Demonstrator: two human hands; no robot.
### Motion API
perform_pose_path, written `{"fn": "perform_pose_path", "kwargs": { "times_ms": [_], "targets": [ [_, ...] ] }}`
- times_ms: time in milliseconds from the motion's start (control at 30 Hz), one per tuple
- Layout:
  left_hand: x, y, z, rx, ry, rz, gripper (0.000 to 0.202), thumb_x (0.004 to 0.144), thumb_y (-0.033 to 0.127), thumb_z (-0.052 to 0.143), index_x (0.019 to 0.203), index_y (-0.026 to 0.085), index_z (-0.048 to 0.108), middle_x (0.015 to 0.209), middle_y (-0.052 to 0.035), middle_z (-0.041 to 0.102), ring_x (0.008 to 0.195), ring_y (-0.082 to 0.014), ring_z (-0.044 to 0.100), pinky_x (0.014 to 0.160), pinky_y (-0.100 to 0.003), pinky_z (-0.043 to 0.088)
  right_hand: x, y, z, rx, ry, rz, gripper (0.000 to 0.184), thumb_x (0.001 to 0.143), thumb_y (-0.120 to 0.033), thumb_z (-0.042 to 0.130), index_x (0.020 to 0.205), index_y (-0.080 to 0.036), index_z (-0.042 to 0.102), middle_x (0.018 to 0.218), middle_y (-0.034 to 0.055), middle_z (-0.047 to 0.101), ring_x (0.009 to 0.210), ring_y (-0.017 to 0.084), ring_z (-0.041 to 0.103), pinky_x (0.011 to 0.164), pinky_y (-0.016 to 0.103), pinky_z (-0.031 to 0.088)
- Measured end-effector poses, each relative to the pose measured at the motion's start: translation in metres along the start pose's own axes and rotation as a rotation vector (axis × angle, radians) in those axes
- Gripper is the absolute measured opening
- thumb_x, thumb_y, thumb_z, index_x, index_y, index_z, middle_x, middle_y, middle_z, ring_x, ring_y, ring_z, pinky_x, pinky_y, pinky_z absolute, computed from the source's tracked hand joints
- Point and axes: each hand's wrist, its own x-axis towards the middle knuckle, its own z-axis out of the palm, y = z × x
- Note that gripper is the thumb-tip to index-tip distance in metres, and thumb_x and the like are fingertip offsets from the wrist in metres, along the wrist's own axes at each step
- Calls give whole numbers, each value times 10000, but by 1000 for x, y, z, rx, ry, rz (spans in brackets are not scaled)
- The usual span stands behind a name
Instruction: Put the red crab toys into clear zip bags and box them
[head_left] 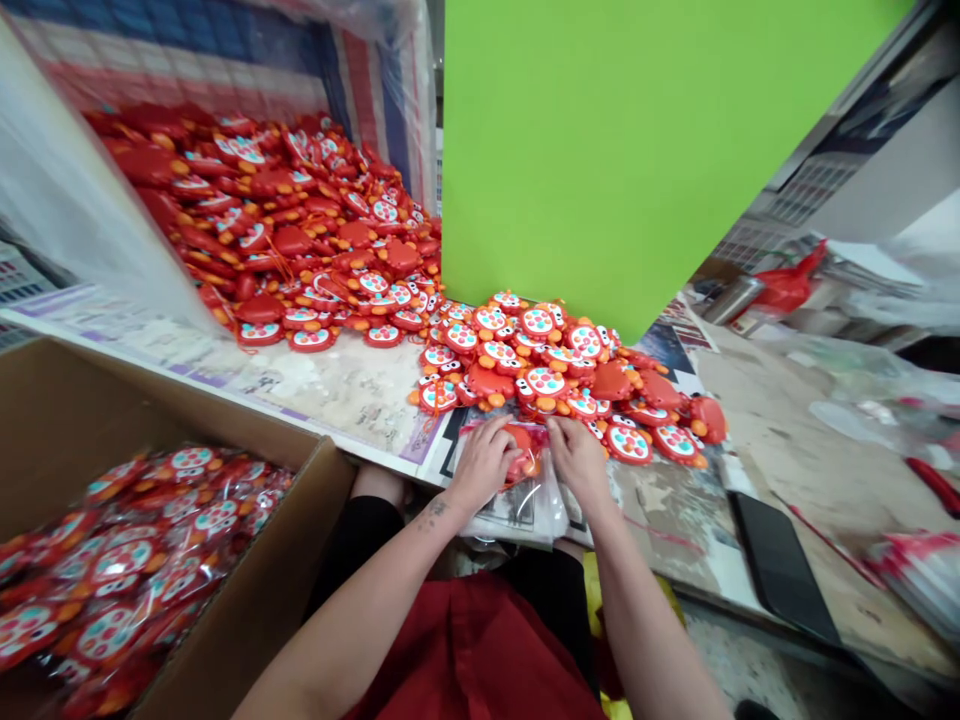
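Observation:
A red crab-shaped toy [520,462] with orange parts lies face down in a clear plastic bag [551,490] at the table's front edge. My left hand [482,462] is closed over its left side, fingers curled on the toy and the bag's upper edge. At the bag's upper right corner, my right hand [579,462] pinches the edge, thumb and fingers together. More flat clear bags [502,520] lie beneath. Just beyond both hands is a heap of loose crab toys [546,382] with white bellies and coloured dots.
Behind left, a plastic-lined striped sack [379,110] spills many toys onto the table. A green panel [600,150] stands behind the heap. The cardboard box [247,600] at lower left holds bagged toys. To the right lie a black phone [780,565] and red-handled tool [934,485].

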Motion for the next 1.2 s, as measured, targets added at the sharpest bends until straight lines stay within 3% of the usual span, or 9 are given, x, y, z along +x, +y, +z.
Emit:
{"fn": "perform_pose_path", "kwargs": {
  "times_ms": [133,300,467,533,700,833,933,1033,1200],
  "targets": [
    [5,0,-2,-56,-32,-37,76,914,206,551,863,180,600,1370,-118,554,1300,-227,474,1109,-448,378,-23,12,-3,19,-19,176,461,926,-511,433,1142,-182,673,844,108,727,754,264,667,683,367,498],
    [16,3,-18,-17,-204,-93,86,881,259,609,830,191,621,1367,-98,547,1276,-261,466,1071,-467,386,-29,6,17,144,55,100,396,875,-304,450,1207,-192,636,1017,103,729,845,249,664,787,404,513],
    [23,15,-32,2,-321,-145,95,935,233,497,938,194,583,934,-58,666,955,-233,596,892,-400,459,-27,-11,25,224,181,73,381,914,-298,410,1227,-178,592,1046,117,691,838,230,639,825,422,505],
    [20,18,-37,-60,-270,-177,125,951,254,467,962,193,576,898,-53,661,925,-229,603,879,-388,463,-28,-17,23,300,184,102,378,939,-329,399,1244,-178,563,1018,110,675,739,204,627,752,399,520],
    [5,5,-40,-295,97,-392,440,923,367,524,1306,156,468,1315,-165,551,1194,-262,535,1001,-429,437,-34,-28,12,459,261,100,329,951,-373,445,1215,-207,550,872,47,636,603,156,588,606,326,512],
    [0,-5,-37,-678,-72,-510,293,897,327,547,1126,151,596,1073,-101,690,987,-210,649,879,-348,515,-35,-31,3,450,293,59,323,966,-361,427,1226,-217,552,780,21,616,608,164,591,600,322,512],
    [2,1,-36,-771,-127,-558,168,878,295,541,888,148,622,894,-57,711,837,-191,669,790,-322,535,-33,-34,-2,222,368,-47,319,956,-333,445,1225,-232,584,991,83,663,879,230,628,795,420,524],
    [3,11,-36,-786,-90,-522,151,881,266,520,915,156,618,901,-54,714,840,-193,679,789,-322,539,-30,-43,-6,23,390,-211,313,947,-278,472,1230,-266,606,1108,84,674,1077,269,581,958,496,456],
    [5,23,-38,-688,-64,-326,244,902,221,490,1092,184,638,1072,-69,718,1013,-207,668,951,-352,501,-23,-63,-7,-121,295,-371,366,940,-239,522,1294,-289,600,1012,69,720,1082,283,574,969,480,437]
  ]
}}
